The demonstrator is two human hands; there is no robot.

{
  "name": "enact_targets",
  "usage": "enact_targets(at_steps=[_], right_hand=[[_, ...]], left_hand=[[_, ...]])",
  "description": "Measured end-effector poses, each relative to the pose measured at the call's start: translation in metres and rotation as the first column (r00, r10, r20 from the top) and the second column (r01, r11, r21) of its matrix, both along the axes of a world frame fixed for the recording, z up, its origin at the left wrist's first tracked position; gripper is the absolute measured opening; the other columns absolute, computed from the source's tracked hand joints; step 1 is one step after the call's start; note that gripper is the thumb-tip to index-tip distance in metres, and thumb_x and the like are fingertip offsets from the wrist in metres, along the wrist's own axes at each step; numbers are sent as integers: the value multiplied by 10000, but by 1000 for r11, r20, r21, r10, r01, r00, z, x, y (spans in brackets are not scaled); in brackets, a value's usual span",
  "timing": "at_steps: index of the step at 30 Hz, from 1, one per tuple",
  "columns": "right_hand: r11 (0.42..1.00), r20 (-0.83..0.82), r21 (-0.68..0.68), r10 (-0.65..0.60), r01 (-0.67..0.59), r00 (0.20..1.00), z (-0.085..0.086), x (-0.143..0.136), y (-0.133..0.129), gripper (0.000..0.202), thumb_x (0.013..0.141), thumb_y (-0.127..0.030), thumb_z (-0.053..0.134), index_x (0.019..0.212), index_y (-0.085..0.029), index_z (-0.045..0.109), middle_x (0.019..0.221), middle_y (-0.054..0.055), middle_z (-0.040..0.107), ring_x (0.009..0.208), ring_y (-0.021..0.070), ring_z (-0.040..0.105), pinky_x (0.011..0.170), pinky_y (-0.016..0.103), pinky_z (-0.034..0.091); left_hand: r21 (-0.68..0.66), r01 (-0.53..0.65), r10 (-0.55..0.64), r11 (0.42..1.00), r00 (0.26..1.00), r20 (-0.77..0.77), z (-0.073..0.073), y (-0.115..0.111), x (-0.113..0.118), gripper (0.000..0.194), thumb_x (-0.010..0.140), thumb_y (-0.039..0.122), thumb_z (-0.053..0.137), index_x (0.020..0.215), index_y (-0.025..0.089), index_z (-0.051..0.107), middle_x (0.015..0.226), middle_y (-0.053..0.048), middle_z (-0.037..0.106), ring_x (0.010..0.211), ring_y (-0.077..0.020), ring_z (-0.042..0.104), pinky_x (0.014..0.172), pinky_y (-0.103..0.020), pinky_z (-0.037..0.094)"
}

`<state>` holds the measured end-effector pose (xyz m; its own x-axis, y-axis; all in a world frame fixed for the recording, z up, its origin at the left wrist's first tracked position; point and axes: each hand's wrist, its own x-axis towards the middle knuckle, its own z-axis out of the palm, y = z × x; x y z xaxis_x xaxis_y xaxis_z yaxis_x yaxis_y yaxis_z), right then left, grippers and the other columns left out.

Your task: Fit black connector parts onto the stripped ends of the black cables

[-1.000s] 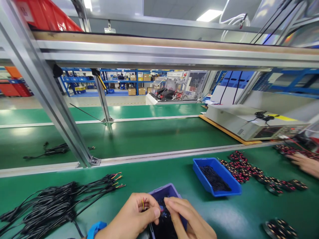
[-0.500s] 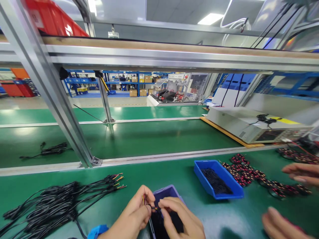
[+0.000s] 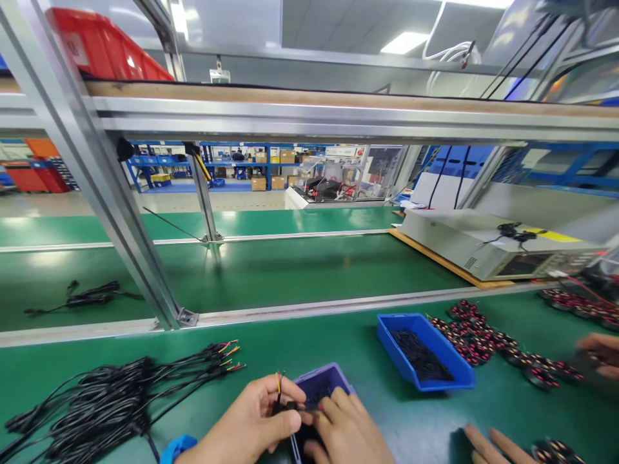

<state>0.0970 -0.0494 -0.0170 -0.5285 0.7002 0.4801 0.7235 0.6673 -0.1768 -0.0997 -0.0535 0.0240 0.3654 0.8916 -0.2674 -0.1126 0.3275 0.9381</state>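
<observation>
My left hand (image 3: 251,419), a blue band at its wrist, is closed on a black cable end; its thin yellow and dark wires (image 3: 279,385) stick up above the fingers. Curled over the purple bin (image 3: 316,371), my right hand (image 3: 348,422) has its fingertips close to the left thumb. Whatever it pinches is hidden by the fingers. Small dark pieces (image 3: 316,394) lie inside the bin under both hands. To the left, a heap of black cables (image 3: 101,399) rests on the green bench, with coloured wire ends pointing right.
A blue bin (image 3: 447,386) of black pieces stands right of my hands. Beyond it lie many red-and-copper coils (image 3: 471,338). Another person's hands (image 3: 498,444) reach in from the right. A metal post (image 3: 116,193) rises at left; a grey instrument (image 3: 464,238) sits behind.
My right hand has turned and dipped lower into the purple bin. The wires in my left hand now stand upright. One co-worker hand moved left along the bench; the other moved right.
</observation>
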Motion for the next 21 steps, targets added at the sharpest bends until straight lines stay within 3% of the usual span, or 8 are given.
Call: enact_targets(at_steps=[3,6,8,11,14,21], right_hand=[[994,99,101,22,-32,995,-24,-13,0,193,658,-96,777,732,-245,680,640,-8,719,644,222,636,569,306,430],[991,41,133,12,-17,999,-31,-16,2,274,622,-30,731,538,-238,573,504,-23,631,522,187,569,476,296,347],[998,-33,64,17,-14,999,-22,-11,3,294,649,-24,700,515,-231,540,530,-26,632,519,170,566,478,279,367],[985,-102,-170,27,-44,994,5,1,2,241,770,-3,603,712,-237,608,723,-26,696,656,160,638,614,244,481],[970,-194,-240,-15,-32,981,28,7,1,226,836,-35,545,751,-240,592,762,-13,689,690,167,652,614,246,506],[954,-384,-286,-32,-86,923,31,5,2,201,892,-125,529,793,-244,656,747,-7,691,673,168,673,559,227,513]], left_hand=[[-53,-52,58,997,992,114,7,-5,3,347,753,461,721,897,158,631,701,7,567,599,-112,481,524,-226,349],[-95,-104,121,990,972,200,6,-7,5,377,751,515,732,798,182,562,723,-8,599,582,-115,511,502,-227,345],[-88,-68,84,994,978,193,2,-7,5,459,714,573,772,763,189,525,712,-9,609,550,-105,509,480,-215,339],[-40,19,-12,999,987,162,-8,-6,4,483,719,601,773,767,187,530,618,17,592,457,-81,463,425,-192,294],[-13,52,-49,999,987,156,-15,-6,3,443,711,543,811,804,171,590,647,18,618,436,-66,484,388,-166,269],[-119,79,-54,990,980,193,-22,-8,3,412,603,439,911,756,135,679,697,8,662,436,-30,521,376,-126,293]])
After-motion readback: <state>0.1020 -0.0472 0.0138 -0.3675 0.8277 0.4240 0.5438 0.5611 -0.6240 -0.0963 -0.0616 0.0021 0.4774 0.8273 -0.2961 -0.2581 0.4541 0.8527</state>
